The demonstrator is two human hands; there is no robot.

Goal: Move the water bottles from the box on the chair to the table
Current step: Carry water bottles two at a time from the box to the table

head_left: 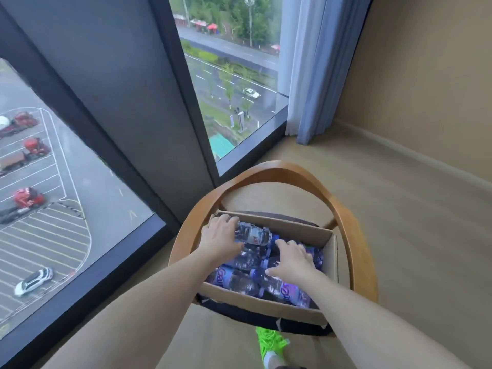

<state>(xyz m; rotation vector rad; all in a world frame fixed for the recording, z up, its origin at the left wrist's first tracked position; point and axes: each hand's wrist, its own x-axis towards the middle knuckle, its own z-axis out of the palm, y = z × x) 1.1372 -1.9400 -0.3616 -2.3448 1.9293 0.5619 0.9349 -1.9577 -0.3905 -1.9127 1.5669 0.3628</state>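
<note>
Head view looks down on a bright green shoe (270, 342) at the bottom edge, and beyond it an open brown cardboard box (266, 304) on the dark seat of a curved wooden armchair (354, 235). Clear plastic water bottles with purple labels (237, 279) lie on their sides in the box, long axes running roughly left to right; the right hand (291, 261) rests spread on them, fingers relaxed. Farther back, the left hand (221, 237) grips one clear bottle (253, 234), its cap end pointing right, near a tall window (229, 83).
</note>
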